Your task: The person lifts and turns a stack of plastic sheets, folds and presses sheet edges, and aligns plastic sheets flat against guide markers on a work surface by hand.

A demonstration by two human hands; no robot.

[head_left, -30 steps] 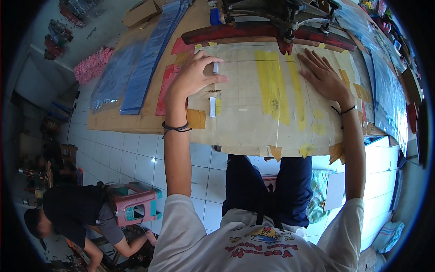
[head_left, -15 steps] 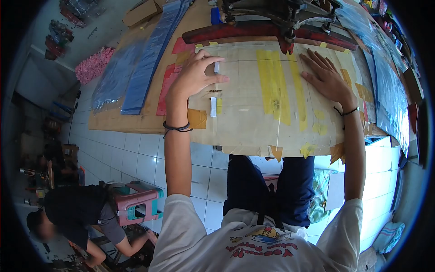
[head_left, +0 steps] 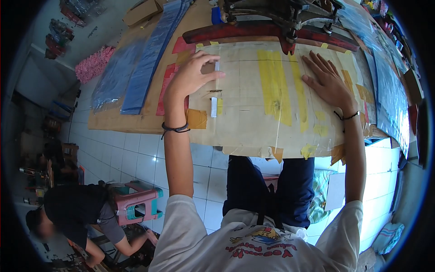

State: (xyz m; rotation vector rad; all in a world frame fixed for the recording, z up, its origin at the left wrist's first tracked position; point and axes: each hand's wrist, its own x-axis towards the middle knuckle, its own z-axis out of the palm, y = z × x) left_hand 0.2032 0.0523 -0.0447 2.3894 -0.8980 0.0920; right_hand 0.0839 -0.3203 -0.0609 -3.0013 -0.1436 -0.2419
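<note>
My left hand rests at the left side of a taped, beige transparent-covered sheet. Its thumb and forefinger are apart, at the two ends of a small white strip; whether they touch it is hard to tell. A second white strip lies closer to me, beside a bit of yellow tape. On the sheet's right part, my right hand lies flat with fingers stretched out, holding nothing. Broad yellow tape bands run between the hands.
Beyond the sheet stands a dark metal frame with a long red bar. Blue plastic sheets lie on the left, more plastic on the right. Down left, a person bends over near a pink and green stool.
My left hand has drawn slightly left, and its thumb and forefinger are a little closer together. The right hand stays flat in nearly the same place.
</note>
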